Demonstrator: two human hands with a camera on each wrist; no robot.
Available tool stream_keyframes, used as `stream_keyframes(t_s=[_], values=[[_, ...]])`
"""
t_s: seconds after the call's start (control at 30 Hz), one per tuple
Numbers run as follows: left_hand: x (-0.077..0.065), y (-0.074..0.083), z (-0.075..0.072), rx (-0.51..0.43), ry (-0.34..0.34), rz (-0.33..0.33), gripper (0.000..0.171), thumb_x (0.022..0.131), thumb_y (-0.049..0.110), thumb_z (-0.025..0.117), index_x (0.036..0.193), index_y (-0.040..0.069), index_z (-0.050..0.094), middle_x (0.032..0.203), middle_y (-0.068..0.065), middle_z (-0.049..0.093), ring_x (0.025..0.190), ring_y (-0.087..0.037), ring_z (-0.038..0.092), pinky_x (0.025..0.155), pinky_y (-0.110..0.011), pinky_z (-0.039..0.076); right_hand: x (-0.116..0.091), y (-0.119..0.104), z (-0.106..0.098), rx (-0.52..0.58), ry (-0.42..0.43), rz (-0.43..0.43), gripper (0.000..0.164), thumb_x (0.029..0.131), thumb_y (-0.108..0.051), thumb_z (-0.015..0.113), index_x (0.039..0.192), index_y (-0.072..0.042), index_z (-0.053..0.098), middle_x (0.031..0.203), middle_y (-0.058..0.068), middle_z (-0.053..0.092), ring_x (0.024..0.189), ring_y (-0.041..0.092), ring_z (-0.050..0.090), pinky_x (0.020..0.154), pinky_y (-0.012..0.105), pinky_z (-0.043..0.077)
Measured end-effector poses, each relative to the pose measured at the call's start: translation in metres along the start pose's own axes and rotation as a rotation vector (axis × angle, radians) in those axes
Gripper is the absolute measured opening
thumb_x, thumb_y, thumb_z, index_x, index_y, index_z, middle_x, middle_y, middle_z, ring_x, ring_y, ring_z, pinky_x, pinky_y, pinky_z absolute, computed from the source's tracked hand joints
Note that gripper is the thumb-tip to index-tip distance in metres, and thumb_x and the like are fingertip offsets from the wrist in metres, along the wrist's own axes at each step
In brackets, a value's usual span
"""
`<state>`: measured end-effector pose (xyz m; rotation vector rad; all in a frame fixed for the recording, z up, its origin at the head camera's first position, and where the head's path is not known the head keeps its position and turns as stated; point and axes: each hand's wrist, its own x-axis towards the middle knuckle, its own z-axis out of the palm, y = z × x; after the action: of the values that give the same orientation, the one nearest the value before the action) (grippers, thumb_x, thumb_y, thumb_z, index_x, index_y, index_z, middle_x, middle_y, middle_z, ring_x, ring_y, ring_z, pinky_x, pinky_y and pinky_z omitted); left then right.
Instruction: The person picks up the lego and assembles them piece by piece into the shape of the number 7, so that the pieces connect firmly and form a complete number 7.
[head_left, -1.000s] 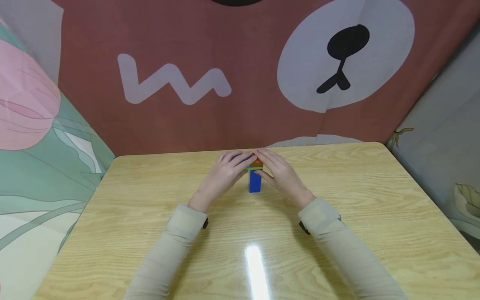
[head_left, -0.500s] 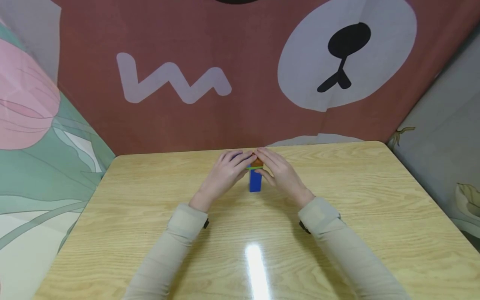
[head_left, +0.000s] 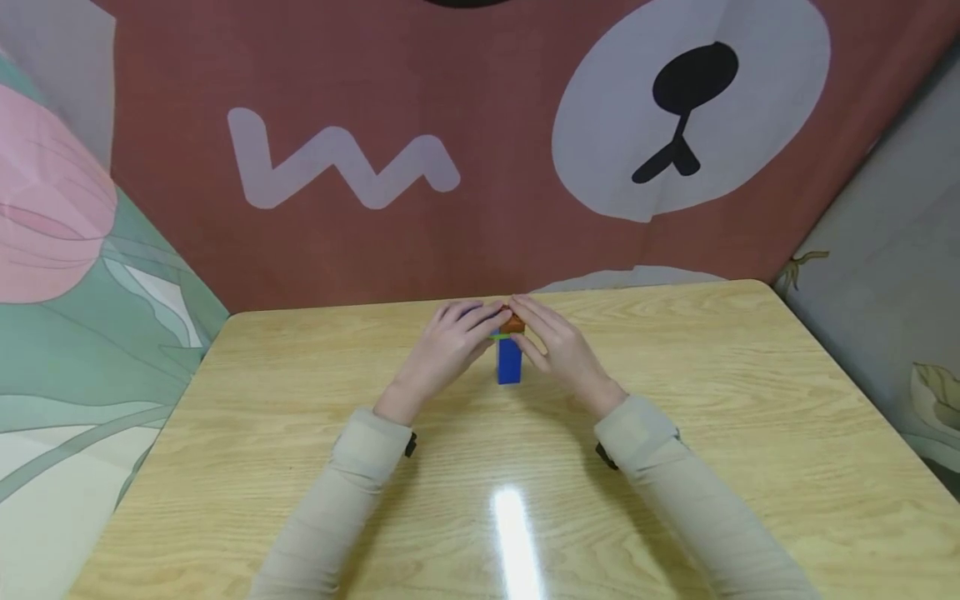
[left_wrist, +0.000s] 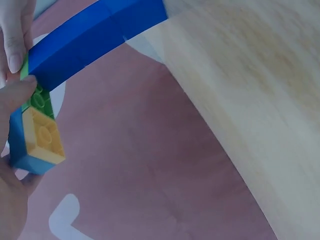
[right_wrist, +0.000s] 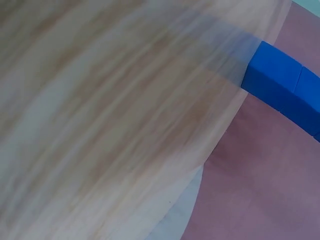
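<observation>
A dark blue toy-brick column (head_left: pixel 509 362) stands upright on the table, topped by a thin green piece (head_left: pixel 502 337) and an orange brick (head_left: pixel 513 325). My left hand (head_left: pixel 446 337) grips the top of this build from the left, its thumb on the green part in the left wrist view. There, a yellow brick (left_wrist: pixel 45 135) and a lighter blue brick (left_wrist: pixel 17 142) stick out beside the column, near the fingers. My right hand (head_left: pixel 558 342) holds the top from the right, fingers over the orange brick and thumb at the front. The hands cover much of the top.
The wood-grain table (head_left: pixel 300 450) reaches back to a reddish-brown cloth (head_left: pixel 487 242) with a printed bear's muzzle. Patterned sheets (head_left: pixel 150 317) hang at the left and right. Both hands work close to the table's far edge.
Both hands stay at the top of the brick column. The column stands in place, with only a slight shift of the head view.
</observation>
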<state>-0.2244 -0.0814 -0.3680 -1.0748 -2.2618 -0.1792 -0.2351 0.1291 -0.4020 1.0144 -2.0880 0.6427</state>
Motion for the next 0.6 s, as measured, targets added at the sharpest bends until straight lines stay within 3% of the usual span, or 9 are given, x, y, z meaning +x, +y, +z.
stream_keyframes(t_s=[0.13,0.27,0.43,0.6], values=[[0.0,-0.001,-0.001,-0.043,-0.029,-0.028,0.048,0.085,0.023,0.072,0.131,0.017,0.06,0.128,-0.001,0.064,0.12,-0.025,0.058,0.104,-0.042,0.047,0.0,-0.001,0.001,0.03,0.011,0.028,0.041,0.093,-0.014,0.06,0.129,0.007,0.055,0.127,0.024,0.06,0.115,0.038,0.06,0.095,0.043,0.053],[-0.003,-0.005,-0.001,-0.133,-0.011,-0.09,0.052,0.084,0.025,0.073,0.132,0.013,0.058,0.132,-0.006,0.061,0.125,-0.028,0.055,0.107,-0.047,0.044,0.001,-0.002,0.002,0.042,0.005,0.054,0.04,0.094,-0.014,0.06,0.129,0.006,0.056,0.127,0.023,0.06,0.115,0.035,0.061,0.095,0.042,0.053],[-0.011,-0.014,-0.002,-0.305,0.049,-0.248,0.057,0.082,0.022,0.076,0.133,0.007,0.055,0.132,-0.013,0.059,0.125,-0.03,0.053,0.107,-0.047,0.044,0.003,-0.005,0.0,0.05,-0.014,0.112,0.046,0.086,-0.005,0.069,0.129,0.004,0.057,0.128,0.022,0.06,0.116,0.034,0.061,0.094,0.041,0.054],[-0.023,-0.022,-0.006,-0.464,0.024,-0.428,0.06,0.083,0.022,0.075,0.135,0.006,0.051,0.134,-0.012,0.056,0.125,-0.028,0.052,0.106,-0.043,0.045,0.002,-0.008,0.001,0.105,-0.024,0.189,0.047,0.085,-0.002,0.068,0.13,0.003,0.056,0.131,0.022,0.059,0.119,0.034,0.059,0.095,0.041,0.053]])
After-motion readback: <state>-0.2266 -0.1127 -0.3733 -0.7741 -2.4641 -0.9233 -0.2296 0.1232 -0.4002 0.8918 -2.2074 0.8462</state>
